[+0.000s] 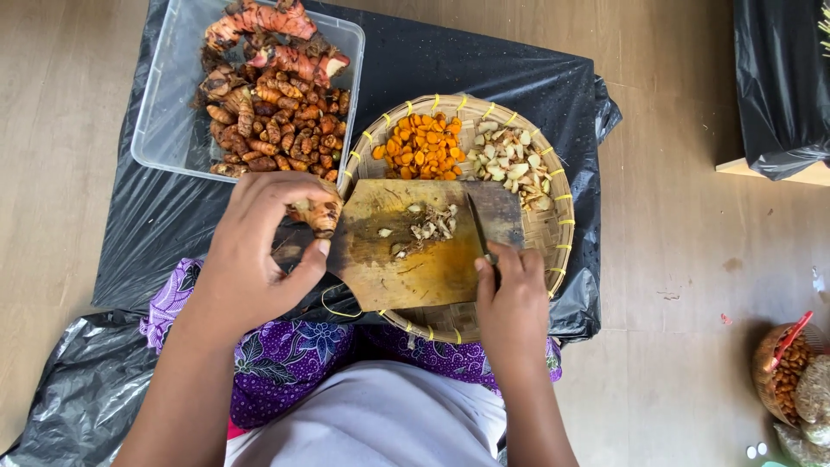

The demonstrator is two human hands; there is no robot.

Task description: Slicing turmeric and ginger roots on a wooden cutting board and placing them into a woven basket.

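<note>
Upper left of the frame, a clear tub (169, 121) is seen on black plastic sheet (156, 225), heaped with knobbly brown and orange roots (277, 121); it sits near the left hand, seemingly so that fresh pieces can be reached easily. Left of centre, the left hand (251, 251) is curled closed around one root (318, 213), pinched by thumb and fingers at the board's left edge. This root looks stubby, tan-brown, ringed and rough-skinned, with an orange tinge. At centre, a worn wooden board (406, 259), stained yellow, is laid across a round woven tray (553, 233), probably so that cut pieces can be pushed off into it; pale scraps (432, 225) lie on the board. In the tray's upper part, orange slices (424, 147) and pale slices (510, 160) are kept in separate heaps. Right of centre, the right hand (512, 298) is closed on a knife (478, 227), blade pointed away over the board.
</note>
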